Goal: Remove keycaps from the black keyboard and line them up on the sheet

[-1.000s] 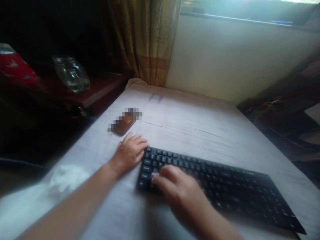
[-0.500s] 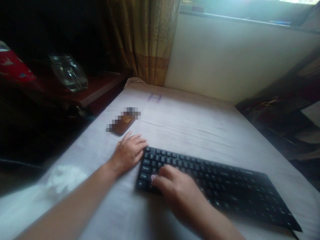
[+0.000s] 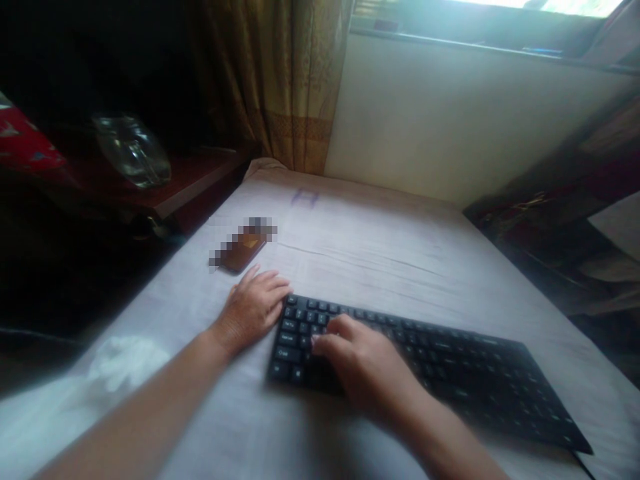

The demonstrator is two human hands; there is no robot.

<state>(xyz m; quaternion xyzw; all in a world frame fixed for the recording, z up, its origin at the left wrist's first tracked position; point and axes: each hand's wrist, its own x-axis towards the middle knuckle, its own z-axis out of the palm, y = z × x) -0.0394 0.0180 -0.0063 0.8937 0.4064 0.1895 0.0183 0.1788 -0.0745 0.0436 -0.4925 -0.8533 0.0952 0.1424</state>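
Observation:
A black keyboard [image 3: 450,360] lies at a slant across the pale sheet. My left hand [image 3: 255,303] rests with its fingers spread, the fingertips at the keyboard's upper left corner. Over the keys on the left side is my right hand [image 3: 365,360], its fingers curled and pressed together. A small pale spot shows at its thumb tip; whether that is the nail or something pinched cannot be made out. Beyond my left hand lies a brown phone-like object [image 3: 243,251], partly pixelated.
White crumpled material [image 3: 125,363] lies at the lower left. A glass jar [image 3: 133,150] and a red patterned item [image 3: 27,143] stand on a dark reddish wooden table [image 3: 190,177] to the left. A golden curtain [image 3: 300,93] hangs at the back by the wall [image 3: 400,113].
My right hand has moved slightly right and up over the keys, baring more of the lower left keys. My left hand stays at the corner. The view has shifted slightly.

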